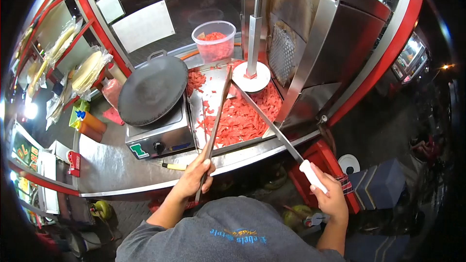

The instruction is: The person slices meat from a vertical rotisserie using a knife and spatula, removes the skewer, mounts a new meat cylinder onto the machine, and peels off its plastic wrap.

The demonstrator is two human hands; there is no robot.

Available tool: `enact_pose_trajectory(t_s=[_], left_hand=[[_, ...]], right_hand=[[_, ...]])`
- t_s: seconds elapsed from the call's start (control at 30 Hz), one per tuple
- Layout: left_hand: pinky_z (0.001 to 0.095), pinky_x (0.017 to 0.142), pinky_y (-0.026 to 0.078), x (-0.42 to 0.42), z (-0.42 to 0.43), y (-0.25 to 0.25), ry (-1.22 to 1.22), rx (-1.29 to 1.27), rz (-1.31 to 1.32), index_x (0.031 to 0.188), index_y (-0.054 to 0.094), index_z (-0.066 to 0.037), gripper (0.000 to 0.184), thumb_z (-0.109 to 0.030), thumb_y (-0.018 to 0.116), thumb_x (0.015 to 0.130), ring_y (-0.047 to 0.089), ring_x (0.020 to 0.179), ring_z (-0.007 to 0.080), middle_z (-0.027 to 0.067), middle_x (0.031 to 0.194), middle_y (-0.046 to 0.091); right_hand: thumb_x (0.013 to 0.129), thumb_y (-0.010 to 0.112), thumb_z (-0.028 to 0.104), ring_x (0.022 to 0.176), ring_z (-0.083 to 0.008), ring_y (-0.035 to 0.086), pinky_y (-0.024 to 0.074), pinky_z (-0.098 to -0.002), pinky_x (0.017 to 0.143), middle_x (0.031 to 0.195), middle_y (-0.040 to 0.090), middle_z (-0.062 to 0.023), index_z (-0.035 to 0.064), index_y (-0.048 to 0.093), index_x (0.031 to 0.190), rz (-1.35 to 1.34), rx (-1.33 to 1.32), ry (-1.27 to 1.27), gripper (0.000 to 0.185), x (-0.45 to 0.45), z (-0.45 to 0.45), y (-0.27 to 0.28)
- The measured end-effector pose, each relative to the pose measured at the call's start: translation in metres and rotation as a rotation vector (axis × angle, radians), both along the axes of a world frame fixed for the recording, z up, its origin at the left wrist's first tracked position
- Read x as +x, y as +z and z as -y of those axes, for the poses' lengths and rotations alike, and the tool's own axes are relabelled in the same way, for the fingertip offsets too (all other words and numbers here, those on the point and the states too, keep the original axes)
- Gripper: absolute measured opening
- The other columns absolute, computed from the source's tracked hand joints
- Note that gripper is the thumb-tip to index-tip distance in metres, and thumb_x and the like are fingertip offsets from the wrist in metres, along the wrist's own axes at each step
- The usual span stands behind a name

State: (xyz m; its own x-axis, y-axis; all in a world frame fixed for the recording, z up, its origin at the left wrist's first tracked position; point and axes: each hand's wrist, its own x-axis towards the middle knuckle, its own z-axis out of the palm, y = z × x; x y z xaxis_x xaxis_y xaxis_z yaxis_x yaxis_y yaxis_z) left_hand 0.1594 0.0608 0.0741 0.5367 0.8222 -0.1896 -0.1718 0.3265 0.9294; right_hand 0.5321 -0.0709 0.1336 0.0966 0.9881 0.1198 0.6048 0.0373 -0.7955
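Observation:
My right hand (331, 195) is closed round the white handle of a long knife (276, 133), whose blade slants up and left over the meat. My left hand (195, 177) grips a long, narrow metal tool (218, 126) near its lower end; its exact kind is unclear. The two tips come together beside the white round plate (251, 83) at the foot of the upright spit (253, 43); I cannot tell whether they touch. Below them, shredded reddish meat (242, 121) covers much of the metal tray (198, 109).
A dark round pan (153, 90) sits on a stove (160, 136) at left. Behind the tray stands a clear tub (213, 46) of red meat. A yellow-handled utensil (174, 166) lies by the counter edge. Sauce bottles (91, 125) and bagged flatbreads (90, 73) are farther left; a steel grill housing (320, 43) rises right.

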Motion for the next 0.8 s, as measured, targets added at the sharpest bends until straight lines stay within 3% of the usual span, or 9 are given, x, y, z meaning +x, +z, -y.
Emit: enact_pose_trajectory(t_s=[0.03,0.13,0.23,0.37,0.57,0.7,0.73,0.8], left_hand=[[0.0228,0.042,0.039,-0.006,0.007,0.009,-0.035,-0.03,0.001,0.167,0.011,-0.021,0.065,-0.033,0.04,0.111,0.04,0.047,0.0082,0.0036,0.087,0.042],[0.0219,0.041,0.038,-0.037,0.028,0.016,-0.042,-0.177,0.079,0.167,0.011,-0.024,0.069,-0.033,0.046,0.109,0.04,0.046,0.0075,0.0044,0.088,0.043],[0.0227,0.039,0.037,-0.039,0.036,0.018,0.001,-0.163,0.156,0.167,0.008,-0.026,0.07,-0.034,0.047,0.109,0.04,0.045,0.0078,0.0045,0.089,0.042],[0.0236,0.043,0.04,0.002,0.023,0.008,0.001,-0.154,0.156,0.167,0.001,-0.028,0.07,-0.034,0.043,0.111,0.041,0.05,0.0088,0.0037,0.092,0.042],[0.0262,0.049,0.046,0.059,0.021,-0.01,-0.124,-0.052,0.204,0.165,-0.009,-0.029,0.071,-0.037,0.038,0.112,0.046,0.053,0.0119,0.0062,0.093,0.042],[0.0269,0.047,0.045,0.07,0.026,-0.015,-0.111,-0.059,0.247,0.165,-0.008,-0.032,0.071,-0.037,0.04,0.112,0.046,0.052,0.0119,0.0054,0.092,0.042],[0.0269,0.046,0.044,0.07,0.025,-0.014,-0.105,-0.057,0.259,0.165,-0.007,-0.033,0.071,-0.037,0.04,0.112,0.046,0.051,0.0118,0.005,0.092,0.042],[0.0269,0.046,0.044,0.07,0.024,-0.011,-0.111,-0.089,0.289,0.165,-0.006,-0.034,0.071,-0.037,0.04,0.112,0.046,0.051,0.0118,0.0046,0.092,0.043]], right_hand=[[0.088,0.065,-0.001,0.082,-0.024,0.063,0.0507,-0.033,0.082,0.097,0.067,-0.0188,0.0042,0.057,0.145,-0.01,-0.03,-0.005,0.058,0.002,0.003,0.003],[0.089,0.065,0.0,0.089,-0.0236,0.065,0.0507,-0.0325,0.084,0.103,0.067,-0.0197,0.0016,0.057,0.145,-0.072,-0.022,-0.033,0.056,0.001,0.003,-0.007],[0.091,0.064,0.002,0.086,-0.028,0.064,0.0514,-0.036,0.081,0.099,0.064,-0.0212,0.0012,0.053,0.148,-0.045,0.103,-0.06,0.058,-0.013,-0.01,-0.034],[0.092,0.062,0.002,0.081,-0.0364,0.062,0.051,-0.042,0.074,0.094,0.058,-0.0198,0.007,0.046,0.154,0.161,0.175,-0.113,0.065,-0.056,-0.021,-0.062],[0.093,0.062,0.002,0.089,-0.0388,0.064,0.0531,-0.0445,0.079,0.101,0.06,-0.0218,0.0091,0.042,0.157,0.139,0.288,-0.162,0.067,-0.095,-0.05,-0.113],[0.094,0.06,0.0,0.091,-0.0383,0.063,0.0514,-0.0416,0.085,0.101,0.06,-0.0225,0.0038,0.042,0.155,0.043,0.276,-0.166,0.063,-0.107,-0.085,-0.124],[0.096,0.059,0.0,0.078,-0.03,0.065,0.0539,-0.0378,0.073,0.103,0.063,-0.0193,0.0055,0.04,0.157,0.108,0.347,-0.151,0.063,-0.105,-0.083,-0.132],[0.098,0.057,0.0,0.068,-0.0219,0.063,0.0529,-0.0329,0.063,0.106,0.064,-0.0167,0.0066,0.039,0.158,-0.066,0.24,-0.101,0.063,-0.096,-0.055,-0.149]])
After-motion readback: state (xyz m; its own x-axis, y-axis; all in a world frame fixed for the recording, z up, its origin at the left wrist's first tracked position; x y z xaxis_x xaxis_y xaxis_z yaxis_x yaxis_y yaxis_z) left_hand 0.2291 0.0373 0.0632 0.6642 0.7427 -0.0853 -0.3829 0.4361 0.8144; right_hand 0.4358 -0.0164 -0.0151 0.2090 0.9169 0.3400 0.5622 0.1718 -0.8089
